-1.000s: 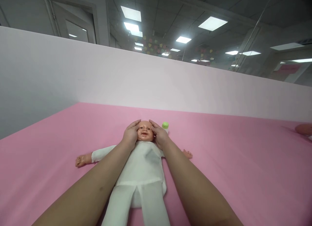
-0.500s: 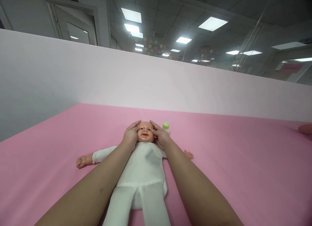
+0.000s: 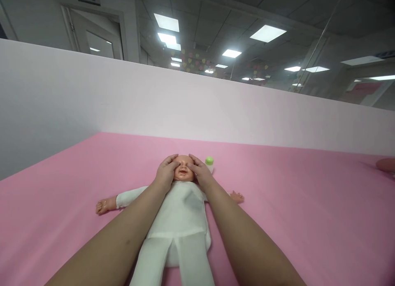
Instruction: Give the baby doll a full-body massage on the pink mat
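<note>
A baby doll (image 3: 180, 212) with a white cloth body lies on its back, its head (image 3: 184, 174) away from me and its arms spread. My left hand (image 3: 166, 171) cups the left side of the doll's head, thumb resting at the eye. On the other side, my right hand (image 3: 201, 170) cups the head the same way, its thumb at the other eye. Both hands are closed around the head; the fingers behind it are partly hidden. Just beyond my right hand stands a small bottle with a light green cap (image 3: 209, 160).
The doll lies on a pink padded surface (image 3: 277, 203). A white wall (image 3: 216, 109) runs along the back, with glass above it. At the far right edge is a skin-toned object (image 3: 385, 164), cut off by the frame.
Both thumbs have moved inward across the doll's face, from its sides onto the eyes. The doll stays in place.
</note>
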